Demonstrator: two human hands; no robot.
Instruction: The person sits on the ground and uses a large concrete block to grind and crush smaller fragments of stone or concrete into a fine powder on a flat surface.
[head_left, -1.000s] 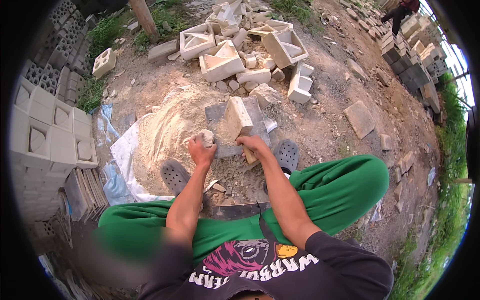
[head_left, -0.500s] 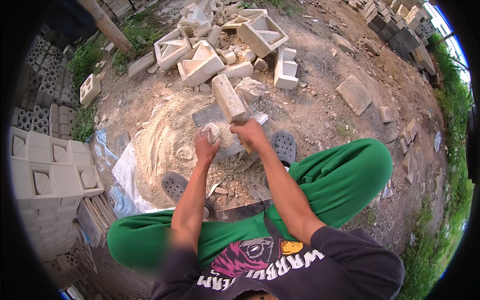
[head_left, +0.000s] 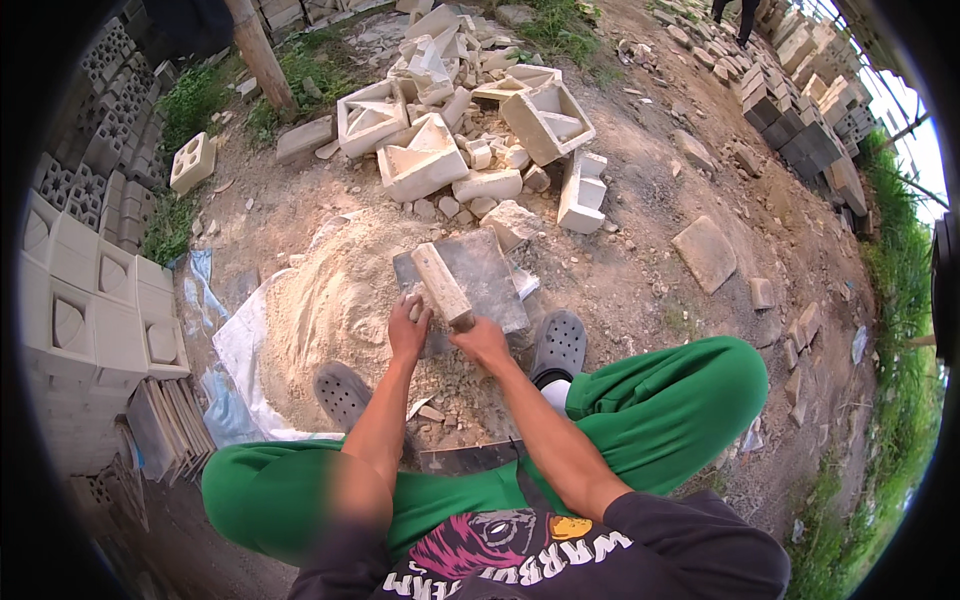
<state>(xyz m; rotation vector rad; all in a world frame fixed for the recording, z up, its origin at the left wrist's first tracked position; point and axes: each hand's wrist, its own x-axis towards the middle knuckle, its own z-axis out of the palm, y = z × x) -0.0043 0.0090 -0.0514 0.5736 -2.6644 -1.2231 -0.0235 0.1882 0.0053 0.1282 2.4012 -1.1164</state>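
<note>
My right hand (head_left: 483, 343) grips the handle of a dusty, block-headed mallet (head_left: 440, 280). The mallet's long head is down over a flat grey slab (head_left: 495, 275) on the ground between my feet. Close to the head's left side, my left hand (head_left: 408, 328) is closed round a pale broken chunk (head_left: 416, 311), mostly hidden by the fingers. A heap of pale crushed powder (head_left: 325, 300) spreads left of the slab, partly over a white sheet (head_left: 240, 335).
Broken cream blocks (head_left: 425, 165) are piled beyond the slab, with a rough lump (head_left: 512, 222) at its far edge. Stacked blocks (head_left: 95, 290) stand left, more blocks (head_left: 790, 125) far right. A wooden post (head_left: 262, 60) rises far left. A person's legs (head_left: 738, 20) show at the top right.
The mallet has swung down from above the slab to beside my left hand. The chunk is now more covered by my left fingers. The whole view has shifted slightly.
</note>
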